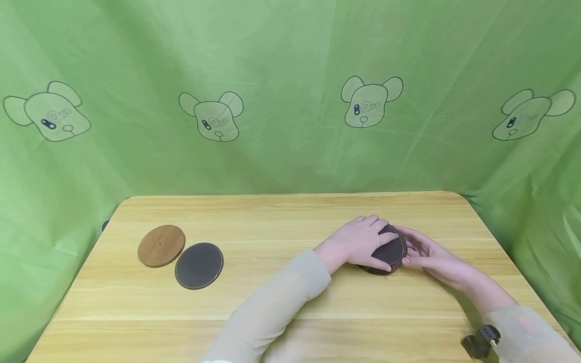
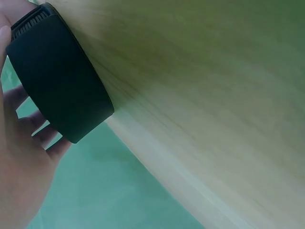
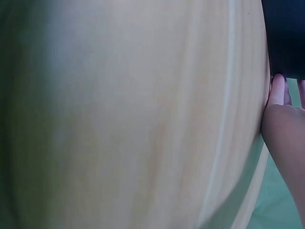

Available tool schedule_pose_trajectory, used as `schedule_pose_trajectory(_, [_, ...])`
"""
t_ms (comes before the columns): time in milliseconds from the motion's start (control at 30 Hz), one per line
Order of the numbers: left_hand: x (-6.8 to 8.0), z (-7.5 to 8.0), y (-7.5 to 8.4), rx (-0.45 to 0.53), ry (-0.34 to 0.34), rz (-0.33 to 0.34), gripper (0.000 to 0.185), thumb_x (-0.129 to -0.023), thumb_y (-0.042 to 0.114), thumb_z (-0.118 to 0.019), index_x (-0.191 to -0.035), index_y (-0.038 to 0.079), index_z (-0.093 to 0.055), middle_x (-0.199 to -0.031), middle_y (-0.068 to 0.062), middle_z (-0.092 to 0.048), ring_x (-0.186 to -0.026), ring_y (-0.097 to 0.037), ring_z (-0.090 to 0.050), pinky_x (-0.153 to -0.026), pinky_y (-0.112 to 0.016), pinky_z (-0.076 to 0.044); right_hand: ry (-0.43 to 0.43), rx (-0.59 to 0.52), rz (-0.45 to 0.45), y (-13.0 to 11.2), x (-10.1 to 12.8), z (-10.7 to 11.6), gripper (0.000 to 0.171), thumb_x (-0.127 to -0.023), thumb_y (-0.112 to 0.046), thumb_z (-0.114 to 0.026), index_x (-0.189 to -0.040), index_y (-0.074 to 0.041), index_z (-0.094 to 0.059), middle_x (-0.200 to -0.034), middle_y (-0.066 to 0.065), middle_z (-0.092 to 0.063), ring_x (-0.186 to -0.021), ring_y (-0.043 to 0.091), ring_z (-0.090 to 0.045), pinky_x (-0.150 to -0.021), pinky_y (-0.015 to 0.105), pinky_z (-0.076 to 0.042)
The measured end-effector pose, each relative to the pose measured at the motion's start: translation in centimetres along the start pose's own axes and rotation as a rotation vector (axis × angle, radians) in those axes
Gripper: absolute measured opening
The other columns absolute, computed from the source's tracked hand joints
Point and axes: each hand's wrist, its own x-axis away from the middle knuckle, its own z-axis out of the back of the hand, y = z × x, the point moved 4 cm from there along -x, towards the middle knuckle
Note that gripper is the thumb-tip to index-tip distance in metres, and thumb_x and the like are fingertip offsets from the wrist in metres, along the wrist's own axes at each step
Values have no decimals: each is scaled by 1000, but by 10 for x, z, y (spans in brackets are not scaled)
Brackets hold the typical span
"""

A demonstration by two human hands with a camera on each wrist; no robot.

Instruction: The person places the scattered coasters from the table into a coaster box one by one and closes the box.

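Note:
A dark round puck-shaped case (image 1: 389, 253) lies on the wooden table (image 1: 290, 302), right of centre. My left hand (image 1: 369, 242) grips it from the left, with fingers curled over its top and the thumb at its near edge. From the right, my right hand (image 1: 419, 249) cups its other side, fingertips against the rim. The left wrist view shows the case (image 2: 57, 81) as black with a ribbed upper edge, and my fingers (image 2: 28, 129) behind it. Only a dark corner of the case (image 3: 286, 38) shows in the right wrist view, touched by fingertips (image 3: 279, 90).
Two flat discs lie side by side at the table's left: a brown wooden one (image 1: 161, 245) and a dark one (image 1: 199, 265). Green cloth with bear prints (image 1: 290, 101) hangs behind and around the table. A black wrist mount (image 1: 481, 342) sits on my right sleeve.

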Motion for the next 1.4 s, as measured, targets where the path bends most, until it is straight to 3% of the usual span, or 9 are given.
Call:
schedule_pose_trajectory(267, [9,3,-5,-2,-22,-2,81,-99,78,-48,-165,33,-36,-167,4,-40,-155,-15,-36,-129,-33,-29,-1,-9,11,0,-1,0,78,-101,9,-54,-168,1,-14,-154,-29,-46,-135,-8,-54,-107,11,-43])
schedule_pose_trajectory(633, [28,2,-18,-10,6,-2,72,-104,68,-48,-164,31,-38,-164,1,-45,-152,-18,-40,-127,-35,-33,-5,-9,22,1,-1,0,77,-101,10,-54,-168,0,-17,-155,-26,-48,-135,-7,-54,-107,11,-43])
schedule_pose_trajectory(1400, [95,-4,-54,36,56,31,67,-106,59,-53,-161,23,-46,-163,-7,-48,-153,-26,-43,-129,-45,-32,12,6,19,4,0,3,77,-101,10,-55,-168,0,-18,-155,-23,-50,-135,-7,-54,-108,12,-44])
